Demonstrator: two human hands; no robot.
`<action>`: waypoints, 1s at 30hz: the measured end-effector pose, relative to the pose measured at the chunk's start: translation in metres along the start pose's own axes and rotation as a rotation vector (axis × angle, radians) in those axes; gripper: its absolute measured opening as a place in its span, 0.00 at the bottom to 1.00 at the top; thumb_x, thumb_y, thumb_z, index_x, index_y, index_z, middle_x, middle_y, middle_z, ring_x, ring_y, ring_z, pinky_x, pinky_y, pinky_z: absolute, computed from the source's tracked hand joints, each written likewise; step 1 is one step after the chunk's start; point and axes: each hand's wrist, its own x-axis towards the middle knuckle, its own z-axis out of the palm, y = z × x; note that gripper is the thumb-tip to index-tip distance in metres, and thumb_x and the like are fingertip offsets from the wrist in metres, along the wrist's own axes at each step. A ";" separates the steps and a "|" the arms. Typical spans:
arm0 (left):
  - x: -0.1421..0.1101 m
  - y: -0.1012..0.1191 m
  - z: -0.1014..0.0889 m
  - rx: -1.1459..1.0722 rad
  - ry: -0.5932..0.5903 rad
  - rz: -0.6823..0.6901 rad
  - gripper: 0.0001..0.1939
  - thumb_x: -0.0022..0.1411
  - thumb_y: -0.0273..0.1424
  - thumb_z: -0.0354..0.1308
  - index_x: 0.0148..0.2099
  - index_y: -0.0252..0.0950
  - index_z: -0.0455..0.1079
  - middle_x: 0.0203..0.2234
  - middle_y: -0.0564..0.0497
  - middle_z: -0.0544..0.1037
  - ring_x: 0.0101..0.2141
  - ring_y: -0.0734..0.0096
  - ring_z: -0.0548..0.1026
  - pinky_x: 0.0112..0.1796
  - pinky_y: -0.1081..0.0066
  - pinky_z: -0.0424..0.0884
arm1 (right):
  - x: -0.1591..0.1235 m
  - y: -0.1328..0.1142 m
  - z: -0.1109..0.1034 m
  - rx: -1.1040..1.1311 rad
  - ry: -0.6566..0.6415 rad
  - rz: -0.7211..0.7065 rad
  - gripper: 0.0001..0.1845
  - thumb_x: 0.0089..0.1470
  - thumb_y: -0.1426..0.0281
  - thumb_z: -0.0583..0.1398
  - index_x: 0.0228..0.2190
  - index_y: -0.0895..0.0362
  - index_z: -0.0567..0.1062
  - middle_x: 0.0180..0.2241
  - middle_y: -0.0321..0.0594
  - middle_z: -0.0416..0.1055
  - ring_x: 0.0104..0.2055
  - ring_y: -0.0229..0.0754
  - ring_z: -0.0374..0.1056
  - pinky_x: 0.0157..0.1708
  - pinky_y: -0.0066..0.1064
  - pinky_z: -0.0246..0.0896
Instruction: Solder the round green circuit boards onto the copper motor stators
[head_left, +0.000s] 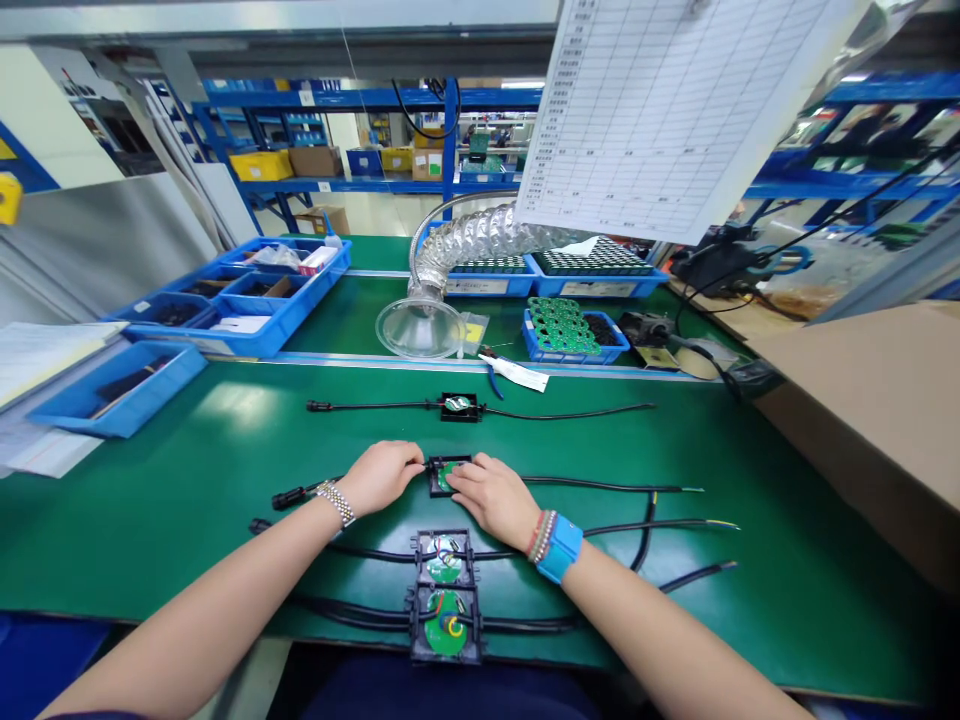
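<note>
Your left hand (pixel 379 478) and right hand (pixel 493 498) grip a black junction box (pixel 451 476) from either side. Its green circuit board (pixel 448 475) shows inside, with cables (pixel 600 484) running out, on the desk (pixel 165 520), just above two more boxes (pixel 444 560).

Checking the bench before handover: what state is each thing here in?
Left hand, fingertips on the middle junction box
Right hand, fingers over that box's green circuit board
Nearest junction box, open, board exposed, cables attached
Second junction box, open, board exposed, cables attached
Far junction box, open, cables attached, unheld
Side cutters, lying unheld
Blue tray, loaded with green boards
Silver flexible duct, curved, ending in a clear hood
</note>
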 end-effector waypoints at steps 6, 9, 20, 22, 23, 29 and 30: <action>0.008 0.004 0.001 0.115 -0.075 -0.026 0.16 0.62 0.33 0.43 0.30 0.37 0.71 0.26 0.48 0.77 0.28 0.65 0.74 0.28 0.70 0.64 | 0.000 0.000 0.001 0.013 0.004 0.010 0.17 0.60 0.65 0.48 0.44 0.56 0.70 0.40 0.42 0.69 0.38 0.43 0.56 0.38 0.34 0.55; 0.013 0.009 -0.006 0.168 -0.102 -0.017 0.15 0.61 0.33 0.46 0.27 0.37 0.70 0.22 0.50 0.76 0.24 0.67 0.73 0.24 0.72 0.61 | 0.000 0.000 0.000 0.010 0.002 0.015 0.16 0.59 0.65 0.48 0.44 0.56 0.71 0.39 0.43 0.69 0.38 0.43 0.57 0.37 0.34 0.55; -0.009 0.010 0.013 0.403 0.188 0.258 0.09 0.60 0.26 0.48 0.30 0.35 0.67 0.24 0.49 0.71 0.30 0.67 0.68 0.32 0.68 0.61 | -0.001 0.001 0.000 0.033 0.010 0.021 0.15 0.59 0.65 0.50 0.44 0.55 0.70 0.38 0.42 0.69 0.38 0.42 0.57 0.37 0.32 0.54; -0.012 0.002 0.022 0.260 0.209 0.177 0.09 0.62 0.29 0.47 0.32 0.36 0.68 0.25 0.50 0.73 0.30 0.69 0.69 0.32 0.70 0.63 | -0.001 0.000 -0.001 0.043 0.000 0.029 0.14 0.59 0.65 0.50 0.43 0.55 0.70 0.38 0.42 0.68 0.39 0.42 0.57 0.38 0.33 0.54; -0.012 -0.002 0.025 0.166 0.206 0.131 0.09 0.62 0.30 0.48 0.33 0.36 0.68 0.27 0.51 0.73 0.30 0.71 0.70 0.32 0.72 0.64 | 0.000 -0.001 -0.002 0.052 -0.004 0.039 0.14 0.59 0.66 0.50 0.44 0.55 0.69 0.38 0.42 0.68 0.39 0.42 0.57 0.38 0.33 0.54; -0.009 -0.009 0.023 -0.059 0.130 0.058 0.09 0.62 0.32 0.49 0.36 0.38 0.71 0.31 0.53 0.75 0.33 0.72 0.72 0.34 0.74 0.66 | 0.007 -0.006 -0.008 0.055 -0.080 0.079 0.24 0.56 0.68 0.54 0.54 0.51 0.58 0.38 0.41 0.65 0.39 0.44 0.56 0.36 0.34 0.54; -0.008 -0.010 0.021 -0.028 0.127 0.077 0.10 0.62 0.31 0.48 0.37 0.38 0.71 0.31 0.53 0.75 0.34 0.72 0.71 0.35 0.73 0.66 | 0.008 -0.007 -0.009 0.055 -0.097 0.082 0.24 0.55 0.68 0.54 0.54 0.50 0.59 0.39 0.41 0.64 0.39 0.43 0.56 0.36 0.34 0.54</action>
